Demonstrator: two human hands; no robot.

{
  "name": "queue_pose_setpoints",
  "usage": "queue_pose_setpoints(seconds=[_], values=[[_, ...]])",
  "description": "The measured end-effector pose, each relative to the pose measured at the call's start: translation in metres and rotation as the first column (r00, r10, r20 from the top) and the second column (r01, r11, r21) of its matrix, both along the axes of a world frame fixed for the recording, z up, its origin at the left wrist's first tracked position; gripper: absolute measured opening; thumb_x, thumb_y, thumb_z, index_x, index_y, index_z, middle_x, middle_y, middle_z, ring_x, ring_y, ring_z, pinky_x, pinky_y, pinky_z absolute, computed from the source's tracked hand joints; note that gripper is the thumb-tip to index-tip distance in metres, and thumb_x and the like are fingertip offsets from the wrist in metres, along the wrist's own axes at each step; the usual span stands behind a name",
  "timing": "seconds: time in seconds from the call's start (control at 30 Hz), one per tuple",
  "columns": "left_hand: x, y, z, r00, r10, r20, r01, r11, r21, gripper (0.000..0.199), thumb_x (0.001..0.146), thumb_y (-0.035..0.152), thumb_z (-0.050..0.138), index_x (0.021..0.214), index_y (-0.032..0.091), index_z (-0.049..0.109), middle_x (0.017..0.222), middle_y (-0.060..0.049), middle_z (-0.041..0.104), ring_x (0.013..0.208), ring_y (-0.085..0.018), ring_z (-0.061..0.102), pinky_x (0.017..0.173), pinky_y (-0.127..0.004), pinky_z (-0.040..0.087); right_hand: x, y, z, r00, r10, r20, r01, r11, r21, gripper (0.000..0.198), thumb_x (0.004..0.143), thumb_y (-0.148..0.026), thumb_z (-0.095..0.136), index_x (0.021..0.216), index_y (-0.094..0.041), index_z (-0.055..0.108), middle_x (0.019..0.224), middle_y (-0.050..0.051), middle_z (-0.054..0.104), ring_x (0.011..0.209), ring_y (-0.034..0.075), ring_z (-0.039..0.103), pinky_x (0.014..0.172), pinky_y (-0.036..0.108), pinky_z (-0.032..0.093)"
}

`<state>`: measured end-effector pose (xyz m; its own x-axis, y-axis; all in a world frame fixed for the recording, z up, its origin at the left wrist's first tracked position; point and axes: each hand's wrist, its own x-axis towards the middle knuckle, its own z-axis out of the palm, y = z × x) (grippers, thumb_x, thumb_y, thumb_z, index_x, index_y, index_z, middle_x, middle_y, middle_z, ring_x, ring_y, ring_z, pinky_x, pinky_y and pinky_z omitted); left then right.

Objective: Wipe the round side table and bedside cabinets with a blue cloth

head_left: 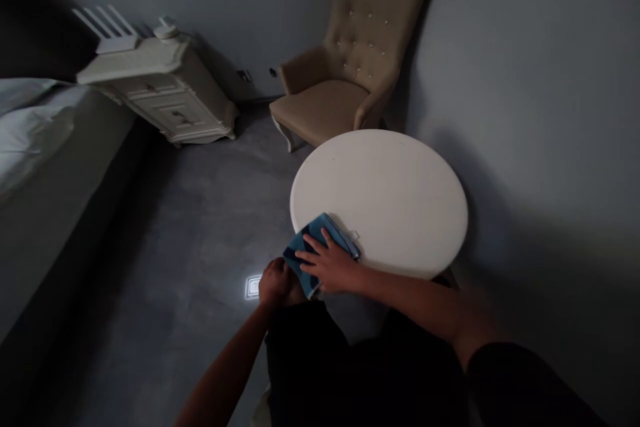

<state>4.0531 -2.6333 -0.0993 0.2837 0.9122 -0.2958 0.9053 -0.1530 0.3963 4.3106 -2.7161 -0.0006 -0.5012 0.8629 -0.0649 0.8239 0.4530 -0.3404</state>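
Observation:
A folded blue towel [316,224] with darker stripes lies over the near left edge of a round white table [390,193]. My right hand [333,267] presses flat on this towel with its fingers spread. Just left of the towel's hanging corner, my left hand [275,282] is closed near my knee. Whatever its fingers may hold is hidden. A small glowing rectangle [253,287] shows beside the left hand; I cannot tell whether the hand touches it.
Behind the table stands a tan tufted armchair [325,107]. A white nightstand [175,107] at the back left bears a router [117,43] with several antennas and a small white object [166,29]. Left is a bed [55,167]; a grey wall [545,80] rises on the right.

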Motion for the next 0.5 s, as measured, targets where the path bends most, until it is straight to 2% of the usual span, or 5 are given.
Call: queue_pose_setpoints(seconds=[0.1, 0.27, 0.37, 0.43, 0.5], values=[[0.004, -0.002, -0.006, 1.000, 0.014, -0.001, -0.014, 1.000, 0.014, 0.045, 0.111, 0.038, 0.045, 0.127, 0.018, 0.083, 0.134, -0.021, 0.083, 0.128, -0.034, 0.077, 0.111, -0.045, 0.058, 0.033, -0.096, -0.009, 0.985, -0.164, -0.049, 0.159, 0.983, -0.096, 0.077, 0.105, -0.041, 0.048, 0.173, -0.074, 0.034, 0.182, -0.037, 0.026, 0.183, 0.022, 0.009, 0.153, 0.062, 0.003], [0.009, 0.003, -0.013, 1.000, 0.001, -0.017, -0.001, 1.000, 0.018, 0.052, 0.111, 0.042, 0.045, 0.134, 0.014, 0.081, 0.140, -0.022, 0.082, 0.132, -0.037, 0.076, 0.117, -0.048, 0.057, 0.121, -0.215, -0.039, 0.853, -0.515, 0.090, 0.522, 0.847, -0.099, 0.085, 0.097, -0.053, 0.058, 0.169, -0.083, 0.025, 0.181, -0.029, 0.037, 0.176, 0.035, 0.026, 0.142, 0.076, 0.031], [0.014, 0.006, -0.010, 0.999, -0.014, -0.037, 0.015, 1.000, 0.005, 0.055, 0.111, 0.043, 0.042, 0.135, 0.013, 0.081, 0.141, -0.023, 0.082, 0.133, -0.038, 0.076, 0.117, -0.049, 0.057, 0.177, -0.244, -0.053, 0.656, -0.736, 0.167, 0.746, 0.666, 0.007, 0.095, 0.091, -0.064, 0.060, 0.180, -0.066, 0.026, 0.187, -0.011, 0.040, 0.178, 0.043, 0.019, 0.142, 0.085, 0.020], [0.018, 0.007, -0.006, 0.999, -0.022, -0.048, 0.022, 1.000, -0.010, 0.056, 0.111, 0.043, 0.041, 0.135, 0.012, 0.080, 0.143, -0.023, 0.081, 0.133, -0.038, 0.075, 0.116, -0.049, 0.058, 0.212, -0.240, -0.054, 0.467, -0.874, 0.135, 0.871, 0.481, 0.100, 0.100, 0.094, -0.064, 0.049, 0.188, -0.050, 0.018, 0.192, 0.002, 0.034, 0.179, 0.044, 0.016, 0.139, 0.088, 0.018], [0.022, 0.008, -0.002, 0.998, -0.028, -0.053, 0.027, 0.999, -0.018, 0.053, 0.110, 0.043, 0.041, 0.132, 0.015, 0.081, 0.141, -0.022, 0.081, 0.131, -0.038, 0.076, 0.112, -0.049, 0.059, 0.247, -0.220, -0.048, 0.281, -0.956, 0.089, 0.941, 0.292, 0.171, 0.098, 0.100, -0.061, 0.036, 0.191, -0.039, 0.007, 0.193, 0.011, 0.029, 0.179, 0.041, 0.022, 0.138, 0.083, 0.030]])
